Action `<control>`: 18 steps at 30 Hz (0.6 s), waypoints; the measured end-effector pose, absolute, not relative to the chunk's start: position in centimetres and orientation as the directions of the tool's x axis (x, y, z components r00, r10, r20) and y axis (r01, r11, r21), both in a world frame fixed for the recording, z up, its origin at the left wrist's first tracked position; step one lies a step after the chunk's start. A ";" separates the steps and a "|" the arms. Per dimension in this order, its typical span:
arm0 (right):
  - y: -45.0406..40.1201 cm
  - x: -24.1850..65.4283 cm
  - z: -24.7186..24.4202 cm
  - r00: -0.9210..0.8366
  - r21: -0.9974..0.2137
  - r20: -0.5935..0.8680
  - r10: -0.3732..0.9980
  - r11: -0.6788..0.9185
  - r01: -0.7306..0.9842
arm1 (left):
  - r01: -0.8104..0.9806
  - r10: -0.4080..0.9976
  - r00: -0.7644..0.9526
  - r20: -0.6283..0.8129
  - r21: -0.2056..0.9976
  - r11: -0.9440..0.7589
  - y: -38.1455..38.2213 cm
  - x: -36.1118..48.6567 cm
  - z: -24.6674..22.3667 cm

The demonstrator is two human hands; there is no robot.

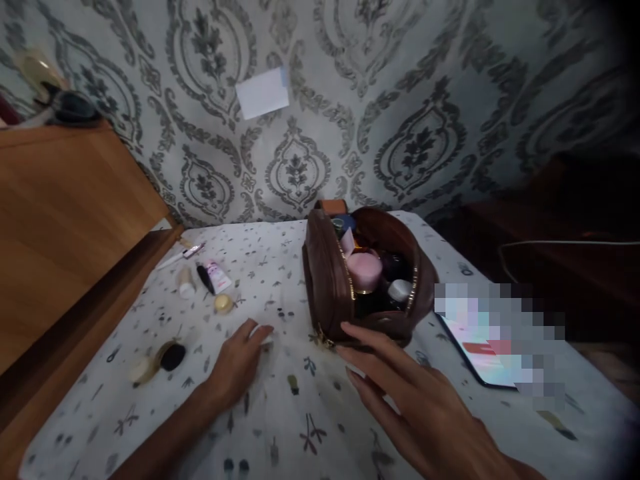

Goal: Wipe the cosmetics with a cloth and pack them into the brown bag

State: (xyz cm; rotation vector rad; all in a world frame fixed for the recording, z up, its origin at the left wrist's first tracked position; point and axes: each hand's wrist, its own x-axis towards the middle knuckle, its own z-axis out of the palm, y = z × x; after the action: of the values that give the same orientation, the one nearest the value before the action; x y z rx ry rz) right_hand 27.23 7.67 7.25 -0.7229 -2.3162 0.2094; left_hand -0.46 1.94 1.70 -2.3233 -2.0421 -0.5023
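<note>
An unzipped brown bag (327,273) stands on the patterned white cloth (280,427). Inside it are a pink round container (365,271), a white-capped item (400,291) and several darker items. My right hand (410,387) has its fingers apart, with the fingertips at the bag's lower front edge beside the zipper pull (324,337); nothing shows in its grasp. My left hand (237,363) lies on the cloth left of the bag. Its fingers are bent, and whether anything small is under them is hidden.
Left on the cloth are a small tube (218,276), a yellow round jar (223,304), a dark round item (173,357) and a pale bottle (186,283). A phone (480,353) lies right of the bag. A wooden panel (75,220) borders the left; patterned wallpaper rises behind.
</note>
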 end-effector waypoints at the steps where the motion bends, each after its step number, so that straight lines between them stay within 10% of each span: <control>1: 7.4 26.8 7.1 -0.615 -0.347 0.571 0.544 0.838 0.420 | 0.958 0.966 0.088 0.245 0.245 -0.149 2.1 -0.9 1.9; 8: 6.3 23.3 6.0 -0.676 -0.459 0.543 0.498 0.850 0.257 | 0.975 0.886 -0.103 0.452 0.223 0.000 4.5 -5.7 3.8; 18: 5.1 17.3 5.7 -0.781 -0.836 0.260 0.568 0.537 0.112 | 0.954 0.921 -0.275 0.276 0.197 0.226 5.2 -7.6 2.1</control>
State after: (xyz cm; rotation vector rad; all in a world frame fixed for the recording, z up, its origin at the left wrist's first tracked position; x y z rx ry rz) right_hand 17.32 5.10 5.69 -0.5496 -2.2654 1.1803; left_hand -7.58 5.18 2.08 -1.8272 -2.3794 -0.5015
